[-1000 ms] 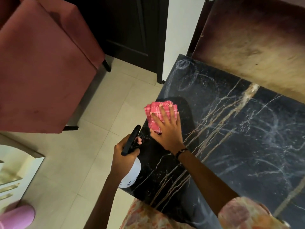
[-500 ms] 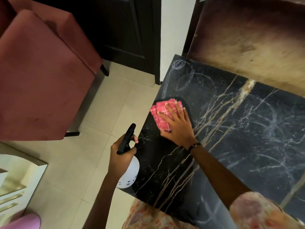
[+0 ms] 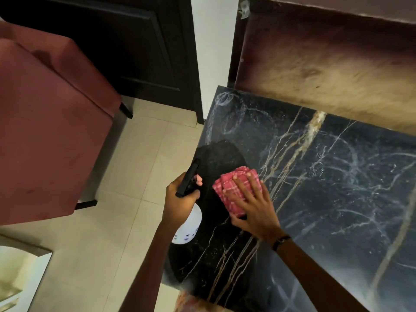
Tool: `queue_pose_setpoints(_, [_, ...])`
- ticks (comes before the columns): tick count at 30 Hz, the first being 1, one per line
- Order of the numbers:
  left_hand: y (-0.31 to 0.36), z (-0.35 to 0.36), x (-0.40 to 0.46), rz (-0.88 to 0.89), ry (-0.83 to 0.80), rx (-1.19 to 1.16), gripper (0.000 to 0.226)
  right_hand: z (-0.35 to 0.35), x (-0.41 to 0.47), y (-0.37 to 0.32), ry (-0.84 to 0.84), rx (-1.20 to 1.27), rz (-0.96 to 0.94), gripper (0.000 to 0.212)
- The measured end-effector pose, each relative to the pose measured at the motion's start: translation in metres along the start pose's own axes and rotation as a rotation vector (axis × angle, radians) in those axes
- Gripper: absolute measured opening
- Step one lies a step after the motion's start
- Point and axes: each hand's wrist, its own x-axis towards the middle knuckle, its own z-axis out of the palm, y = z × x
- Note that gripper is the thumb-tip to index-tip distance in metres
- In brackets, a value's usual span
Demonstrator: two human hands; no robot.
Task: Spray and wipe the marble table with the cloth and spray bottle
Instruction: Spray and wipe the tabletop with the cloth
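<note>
A black marble table [image 3: 326, 176] with gold and white veins fills the right half of the view. My right hand [image 3: 252, 206] lies flat, fingers spread, pressing a folded pink checked cloth [image 3: 227, 188] onto the tabletop near its left edge. My left hand [image 3: 180, 199] grips a spray bottle [image 3: 188, 224] with a white body and black trigger head, held upright just beside the table's left edge, close to the cloth. Whitish smear marks and droplets cover the far and right parts of the marble.
A dusty-red upholstered chair [image 3: 49, 131] stands on the tiled floor [image 3: 126, 199] at left. A dark door [image 3: 126, 46] and white wall strip are behind. A brown wooden panel [image 3: 326, 70] borders the table's far side. A pale piece of furniture [image 3: 20, 275] sits at lower left.
My right hand has slid the cloth toward me along the table's left edge. The left hand with the bottle has stayed beside the edge, and the view has shifted slightly.
</note>
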Motion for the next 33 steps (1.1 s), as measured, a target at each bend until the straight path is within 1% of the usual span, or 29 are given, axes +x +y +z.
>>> queue_pose_setpoints(2, [0.001,0.001,0.006,0.008,-0.015,0.008,0.032,-0.007,0.016,0.024,0.017,-0.004,0.085,0.075])
queue_pose_setpoints(5, [-0.002,0.0,0.01,0.018,-0.024,0.009,0.033,-0.018,0.064,0.043,0.014,0.009,0.227,0.074])
queue_pose_setpoints(7, [-0.003,0.001,0.012,0.004,-0.012,0.006,0.038,-0.023,0.102,0.045,0.016,0.028,0.324,0.072])
queue_pose_setpoints(9, [-0.003,0.001,0.014,-0.004,-0.003,0.006,0.041,-0.027,0.133,0.037,0.024,0.037,0.375,0.073])
queue_pose_setpoints(11, [-0.002,0.003,0.016,-0.012,0.001,-0.002,0.041,-0.027,0.15,0.021,0.037,0.04,0.352,0.073])
queue_pose_setpoints(12, [-0.001,0.004,0.017,-0.013,0.003,-0.006,0.04,-0.026,0.153,0.011,0.042,0.045,0.305,0.071])
queue_pose_setpoints(15, [0.004,0.007,0.022,-0.019,-0.005,-0.014,0.036,-0.018,0.133,-0.013,0.03,0.052,0.091,0.067])
queue_pose_setpoints(18, [0.009,0.011,0.028,-0.015,-0.007,-0.006,0.036,-0.011,0.096,0.003,0.004,-0.023,-0.063,0.064])
queue_pose_setpoints(19, [0.01,0.011,0.031,-0.008,-0.009,-0.006,0.035,-0.012,0.089,0.017,0.006,-0.039,-0.064,0.064])
queue_pose_setpoints(20, [0.011,0.011,0.033,-0.001,-0.011,-0.013,0.035,-0.013,0.087,0.034,0.017,-0.045,-0.026,0.065])
queue_pose_setpoints(24, [0.015,0.014,0.042,0.018,-0.042,-0.047,0.041,-0.024,0.115,0.097,0.039,-0.029,0.271,0.069])
queue_pose_setpoints(26, [0.017,0.017,0.048,0.03,-0.066,-0.045,0.04,-0.032,0.149,0.111,0.048,0.029,0.402,0.07])
queue_pose_setpoints(28, [0.019,0.02,0.054,0.039,-0.081,-0.04,0.039,-0.036,0.185,0.108,0.038,0.066,0.496,0.073])
queue_pose_setpoints(30, [0.022,0.024,0.06,0.051,-0.088,-0.039,0.037,-0.036,0.206,0.092,0.035,0.057,0.5,0.073])
queue_pose_setpoints(31, [0.024,0.026,0.063,0.057,-0.09,-0.039,0.036,-0.034,0.208,0.08,0.043,0.043,0.462,0.072])
queue_pose_setpoints(33, [0.028,0.03,0.069,0.084,-0.107,-0.029,0.032,-0.027,0.193,0.055,0.058,0.022,0.32,0.07])
